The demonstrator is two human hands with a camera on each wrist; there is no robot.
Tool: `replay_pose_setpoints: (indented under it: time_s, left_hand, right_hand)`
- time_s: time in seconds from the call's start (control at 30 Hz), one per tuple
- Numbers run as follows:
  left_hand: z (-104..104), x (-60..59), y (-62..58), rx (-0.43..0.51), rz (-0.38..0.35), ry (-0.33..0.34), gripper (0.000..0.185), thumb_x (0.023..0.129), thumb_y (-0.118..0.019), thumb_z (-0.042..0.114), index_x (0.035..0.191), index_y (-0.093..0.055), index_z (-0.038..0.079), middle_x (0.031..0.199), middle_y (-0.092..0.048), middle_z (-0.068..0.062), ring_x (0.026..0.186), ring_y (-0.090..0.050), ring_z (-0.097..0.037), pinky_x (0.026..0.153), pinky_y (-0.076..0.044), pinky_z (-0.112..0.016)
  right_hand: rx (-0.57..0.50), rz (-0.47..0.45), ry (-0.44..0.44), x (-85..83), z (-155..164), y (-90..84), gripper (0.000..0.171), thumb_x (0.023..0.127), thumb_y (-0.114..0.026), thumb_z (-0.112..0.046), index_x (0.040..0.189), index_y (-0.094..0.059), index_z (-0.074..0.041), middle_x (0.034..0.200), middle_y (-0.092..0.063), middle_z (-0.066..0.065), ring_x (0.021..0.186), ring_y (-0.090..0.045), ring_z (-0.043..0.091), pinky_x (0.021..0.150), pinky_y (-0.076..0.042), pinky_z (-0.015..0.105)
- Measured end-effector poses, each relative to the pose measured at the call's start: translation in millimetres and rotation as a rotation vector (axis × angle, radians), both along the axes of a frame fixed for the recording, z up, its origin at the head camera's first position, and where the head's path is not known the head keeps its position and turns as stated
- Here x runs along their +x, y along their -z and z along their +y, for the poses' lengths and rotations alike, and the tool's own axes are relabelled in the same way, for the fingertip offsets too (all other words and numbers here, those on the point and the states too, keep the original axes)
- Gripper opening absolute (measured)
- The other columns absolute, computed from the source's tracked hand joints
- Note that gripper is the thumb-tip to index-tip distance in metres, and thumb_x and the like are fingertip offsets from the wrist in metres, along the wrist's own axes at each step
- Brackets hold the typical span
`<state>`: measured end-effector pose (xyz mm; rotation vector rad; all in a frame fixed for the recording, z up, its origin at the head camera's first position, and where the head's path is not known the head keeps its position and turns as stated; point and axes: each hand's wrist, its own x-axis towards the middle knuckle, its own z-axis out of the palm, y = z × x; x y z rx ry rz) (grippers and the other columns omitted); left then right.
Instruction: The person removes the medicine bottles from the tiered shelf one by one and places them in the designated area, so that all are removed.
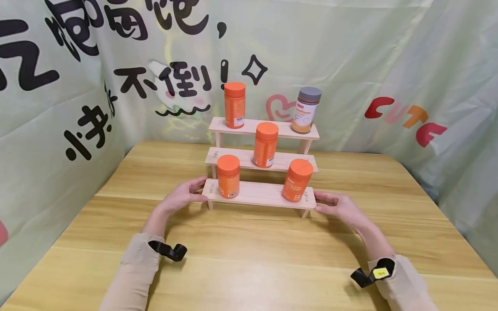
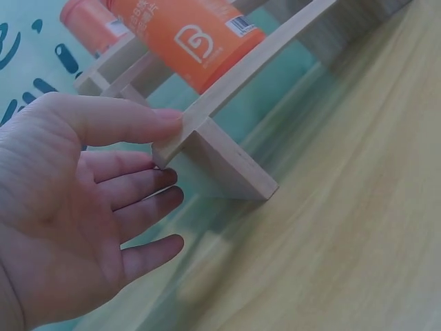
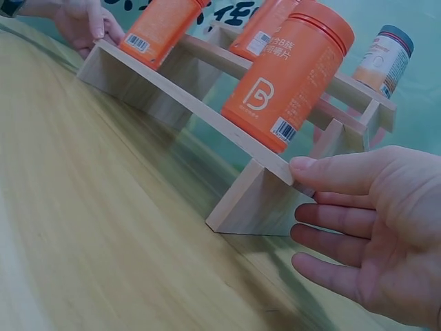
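A three-tier wooden display shelf [image 1: 258, 193] stands on the table. My left hand [image 1: 182, 196] holds the left end of its lowest tier, thumb at the front corner and index finger against the end. At the opposite end my right hand [image 1: 343, 210] grips the same tier in a similar way; its other fingers [image 3: 331, 245] stay apart from the wood. On the lowest tier stand a left orange bottle [image 1: 228, 177] and a right orange bottle [image 1: 297, 180]. Another orange bottle [image 1: 266, 145] is on the middle tier. The top tier bears an orange bottle [image 1: 235, 105] and a grey-capped bottle [image 1: 306, 110].
The wood-grain table [image 1: 249, 268] extends in front of the shelf and to both sides. A pale printed curtain [image 1: 342, 52] hangs behind and along the sides. A black wrist camera [image 1: 168, 250] sits on the left sleeve, another camera [image 1: 372, 273] on the right.
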<state>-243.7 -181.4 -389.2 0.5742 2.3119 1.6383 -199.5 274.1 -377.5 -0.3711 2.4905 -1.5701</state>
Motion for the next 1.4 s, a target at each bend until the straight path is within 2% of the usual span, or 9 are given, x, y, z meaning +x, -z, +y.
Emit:
replay_pose_setpoints:
  time_s: [0.23,0.47,0.6,0.73,0.9,0.97,1.13,1.27,1.4]
  left_hand:
    - [-1,-3.5,-1.8,-0.02,-0.014,-0.028,0.078,0.083,-0.066,0.011,0.142,-0.021,-0.01,0.144,-0.027,-0.028,0.133,-0.027,-0.04,0.108,-0.02,-0.05]
    - [0,-5.1,-1.5,0.0,-0.024,0.0,0.077,0.083,-0.065,0.007,0.142,-0.018,-0.012,0.146,-0.021,-0.029,0.134,-0.023,-0.041,0.109,-0.019,-0.049]
    - [-1,-5.1,-0.7,0.006,-0.029,0.009,0.078,0.083,-0.065,0.008,0.142,-0.018,-0.011,0.147,-0.02,-0.028,0.134,-0.022,-0.04,0.109,-0.019,-0.049]
    - [-1,-6.1,-1.1,-0.001,-0.028,0.016,0.079,0.083,-0.066,0.009,0.142,-0.018,-0.011,0.148,-0.019,-0.027,0.135,-0.021,-0.04,0.109,-0.018,-0.048]
    - [-1,-6.7,-3.5,0.01,-0.037,0.02,0.082,0.082,-0.067,0.01,0.143,-0.016,-0.011,0.148,-0.017,-0.027,0.135,-0.02,-0.04,0.11,-0.017,-0.048]
    - [0,-7.1,-3.7,0.03,-0.045,0.033,0.082,0.082,-0.066,0.008,0.142,-0.014,-0.012,0.148,-0.016,-0.029,0.135,-0.019,-0.041,0.11,-0.017,-0.049]
    - [-2,-6.2,-2.4,0.063,-0.059,0.038,0.081,0.083,-0.064,0.005,0.143,-0.012,-0.012,0.148,-0.014,-0.029,0.136,-0.017,-0.04,0.11,-0.015,-0.048]
    - [-2,-5.3,-2.0,0.064,-0.063,0.032,0.08,0.083,-0.064,0.005,0.143,-0.012,-0.012,0.148,-0.015,-0.029,0.136,-0.017,-0.04,0.11,-0.016,-0.048]
    - [-2,-5.1,-1.5,0.055,-0.068,0.036,0.082,0.083,-0.065,0.006,0.143,-0.012,-0.011,0.148,-0.015,-0.028,0.136,-0.017,-0.04,0.11,-0.015,-0.048]
  right_hand:
    - [-0.008,0.007,-0.019,-1.9,-3,1.9,0.058,0.085,-0.067,-0.012,0.131,-0.042,0.013,0.133,-0.044,0.028,0.122,-0.043,0.034,0.087,-0.042,0.013]
    - [0.029,0.013,-0.058,-5.2,3,-4.0,0.055,0.088,-0.064,-0.016,0.132,-0.043,0.01,0.131,-0.048,0.026,0.121,-0.044,0.034,0.087,-0.042,0.015]
    - [0.031,0.033,-0.045,-10.7,9,-13.5,0.052,0.09,-0.059,-0.014,0.133,-0.042,0.009,0.13,-0.049,0.026,0.116,-0.052,0.02,0.087,-0.041,0.014]
    - [0.02,0.072,-0.007,-17.2,16,-28.0,0.053,0.092,-0.057,-0.016,0.135,-0.039,0.009,0.131,-0.049,0.025,0.11,-0.056,0.009,0.086,-0.042,0.013]
    - [-0.048,0.114,0.037,-26.2,22,-49.3,0.056,0.093,-0.056,-0.018,0.139,-0.034,0.007,0.122,-0.058,-0.003,0.108,-0.055,0.004,0.086,-0.045,0.015]
    - [-0.094,0.122,0.056,-30.5,23,-60.1,0.057,0.093,-0.056,-0.019,0.139,-0.033,0.007,0.119,-0.058,-0.008,0.107,-0.055,0.002,0.086,-0.046,0.017]
    - [-0.157,0.128,0.119,-44.9,18,-89.6,0.058,0.092,-0.058,-0.022,0.139,-0.035,0.003,0.118,-0.059,-0.006,0.103,-0.057,0.002,0.085,-0.047,0.018]
    - [-0.119,0.147,0.151,-57.8,13,-110.1,0.061,0.091,-0.059,-0.025,0.14,-0.034,0.0,0.118,-0.058,-0.007,0.102,-0.056,0.001,0.084,-0.047,0.015]
    - [-0.054,0.156,0.169,-70.5,6,-124.7,0.066,0.09,-0.059,-0.031,0.143,-0.031,-0.004,0.131,-0.051,0.004,0.108,-0.053,0.005,0.087,-0.046,0.016]
